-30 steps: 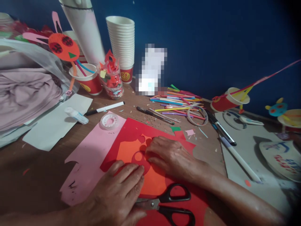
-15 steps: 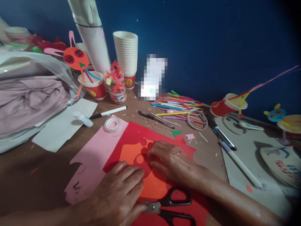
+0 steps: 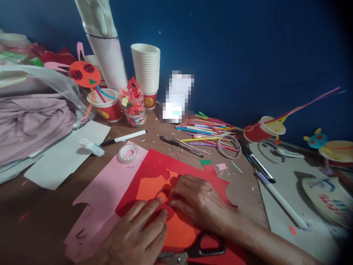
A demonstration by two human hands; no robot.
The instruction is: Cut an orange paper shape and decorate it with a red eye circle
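Observation:
On a stack of red paper (image 3: 154, 162) lies orange paper (image 3: 179, 230) with small cut shapes on it. My left hand (image 3: 140, 228) rests on the papers, its fingers stretched out and spread a little. Beside it, my right hand (image 3: 193, 197) has its fingers bent and pressed together at the orange cutouts; what they hold, if anything, is hidden. Black-handled scissors (image 3: 211, 244) lie at the bottom, partly under my left hand and cut off by the frame edge. Pink paper (image 3: 102, 191) is to the left, with a white ring-shaped roll (image 3: 129, 153) on it.
Colored sticks (image 3: 206, 129), pens and a clear ring (image 3: 229, 146) lie behind. Stacked cups (image 3: 146, 70), a cup with an orange paper figure (image 3: 85, 74) and a plastic cup of scraps (image 3: 135, 106) stand at the back. Markers (image 3: 284, 200) lie on gray board at right.
The view has shifted, so things sit slightly lower and further left. My left hand's fingers have spread a little and its index finger reaches nearer my right hand.

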